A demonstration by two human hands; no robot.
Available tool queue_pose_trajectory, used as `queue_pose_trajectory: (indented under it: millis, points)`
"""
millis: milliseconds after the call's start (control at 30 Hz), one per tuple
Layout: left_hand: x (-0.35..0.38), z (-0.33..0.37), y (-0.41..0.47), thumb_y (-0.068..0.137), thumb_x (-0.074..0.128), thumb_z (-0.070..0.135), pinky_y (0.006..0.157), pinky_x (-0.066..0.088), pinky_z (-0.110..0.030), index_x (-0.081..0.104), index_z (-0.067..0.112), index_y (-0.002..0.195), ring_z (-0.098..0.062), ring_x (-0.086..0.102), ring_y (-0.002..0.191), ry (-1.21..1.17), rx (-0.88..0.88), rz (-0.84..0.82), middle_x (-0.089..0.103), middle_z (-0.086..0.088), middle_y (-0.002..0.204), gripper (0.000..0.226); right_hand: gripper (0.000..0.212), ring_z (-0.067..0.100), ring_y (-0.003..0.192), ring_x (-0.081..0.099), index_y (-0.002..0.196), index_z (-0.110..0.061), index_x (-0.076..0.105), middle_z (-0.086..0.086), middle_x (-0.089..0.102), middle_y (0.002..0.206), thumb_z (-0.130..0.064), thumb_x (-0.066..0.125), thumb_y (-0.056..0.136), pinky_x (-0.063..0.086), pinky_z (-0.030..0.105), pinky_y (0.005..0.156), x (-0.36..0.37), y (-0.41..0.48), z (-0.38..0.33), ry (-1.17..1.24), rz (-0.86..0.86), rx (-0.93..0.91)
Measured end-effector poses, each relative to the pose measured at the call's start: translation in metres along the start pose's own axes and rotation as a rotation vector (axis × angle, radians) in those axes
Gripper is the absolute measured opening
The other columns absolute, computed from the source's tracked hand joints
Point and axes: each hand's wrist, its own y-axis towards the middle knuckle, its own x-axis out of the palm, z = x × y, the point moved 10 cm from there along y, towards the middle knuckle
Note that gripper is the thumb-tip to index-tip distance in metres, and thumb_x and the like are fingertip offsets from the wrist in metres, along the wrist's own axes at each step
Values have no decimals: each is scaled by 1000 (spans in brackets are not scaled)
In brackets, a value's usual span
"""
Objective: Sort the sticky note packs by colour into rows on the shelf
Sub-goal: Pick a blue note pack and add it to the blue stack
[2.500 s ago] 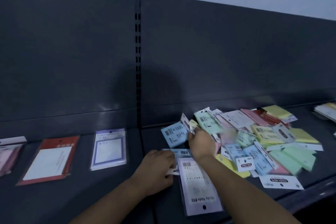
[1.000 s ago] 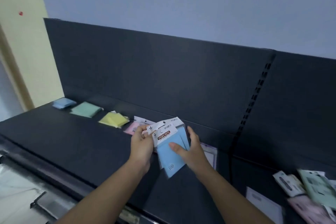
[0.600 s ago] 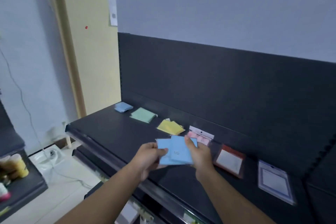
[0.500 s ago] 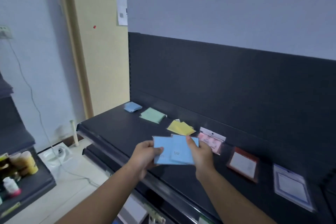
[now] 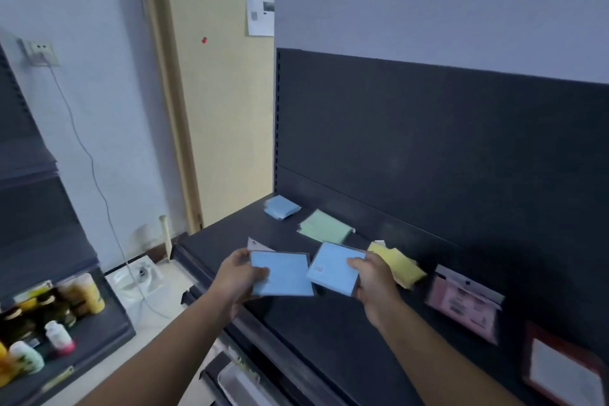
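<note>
My left hand [image 5: 238, 277] grips a blue sticky note pack [image 5: 286, 273] by its left edge, above the dark shelf [image 5: 329, 323]. My right hand [image 5: 374, 277] holds a second blue pack [image 5: 329, 269] by its right side. The two packs are side by side, their inner edges almost touching. Along the back of the shelf lie a blue pile [image 5: 281, 207], a green pile [image 5: 324, 231], a yellow pile [image 5: 397, 262] and a pink pack [image 5: 464, 303].
A red-framed pack [image 5: 560, 369] lies at the far right of the shelf. To the left stands a lower shelf with several bottles [image 5: 49, 316]. A cable [image 5: 99, 194] hangs down the wall. A lower shelf edge [image 5: 237, 382] shows below my arms.
I carried the blue packs from the mixed heap leftward to the sorted end of the shelf. The overlapping packs have been pulled apart, one in each hand.
</note>
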Motion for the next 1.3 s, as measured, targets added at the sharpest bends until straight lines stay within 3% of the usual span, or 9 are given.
queue_pose_trajectory:
  millis: [200,400,500,800,867,1000,1067,1200,1300]
  points:
    - [-1,37,71,87,45,-13,40,50,-20,50,2,114,-22,58,72,-30,-16,-17,60,-12,89,31,19,21,83,61,108,-9,50,7,60,98,-4,54,90,52,43,78,34,59,-23,-22,-36,-50]
    - [-12,49,135,86,46,-10,66,53,-33,56,10,112,-25,63,83,-5,-13,-72,66,-12,101,34,19,20,84,63,106,-11,52,6,63,99,-4,57,89,53,32,65,79,99,-25,-6,-60,-34]
    - [-11,64,168,86,45,-10,72,52,-37,58,16,101,-25,62,80,-26,-1,-108,66,-10,97,33,17,17,80,62,100,-14,53,5,64,95,-2,57,88,52,34,68,99,114,-26,-37,-37,-60]
    - [35,90,263,87,43,-9,60,52,-28,57,14,106,-25,63,85,210,-17,-430,66,-12,106,33,17,13,75,60,99,-12,54,1,63,86,-3,60,86,48,24,59,133,166,-47,-109,173,-135]
    - [38,85,280,85,46,-8,66,52,-31,56,10,112,-25,61,91,291,10,-412,63,-12,110,34,19,12,77,59,101,-14,53,-1,61,87,-6,61,86,50,26,62,138,177,-43,-150,219,-115]
    - [27,89,302,81,54,0,69,48,-30,57,12,113,-19,56,93,704,254,-241,60,-4,110,34,15,15,83,60,98,-15,54,5,63,100,-9,61,86,51,28,68,145,193,-33,-274,296,-117]
    - [30,81,305,82,53,1,73,52,-33,56,12,111,-20,58,92,658,227,-298,61,-5,108,31,16,18,89,60,99,-13,56,7,64,104,-14,63,84,50,30,74,143,198,-32,-395,376,-126]
    - [35,75,309,83,53,0,56,45,-20,54,10,109,-18,58,86,591,168,-367,61,-7,105,28,34,20,98,59,109,-11,55,7,58,112,-28,66,81,46,28,81,144,203,-34,-669,476,-108]
    - [35,83,311,82,53,2,69,50,-31,53,10,106,-23,56,97,644,234,-332,54,-6,108,26,47,22,104,56,121,-8,47,9,54,119,-28,65,83,43,26,83,144,201,-35,-655,490,-106]
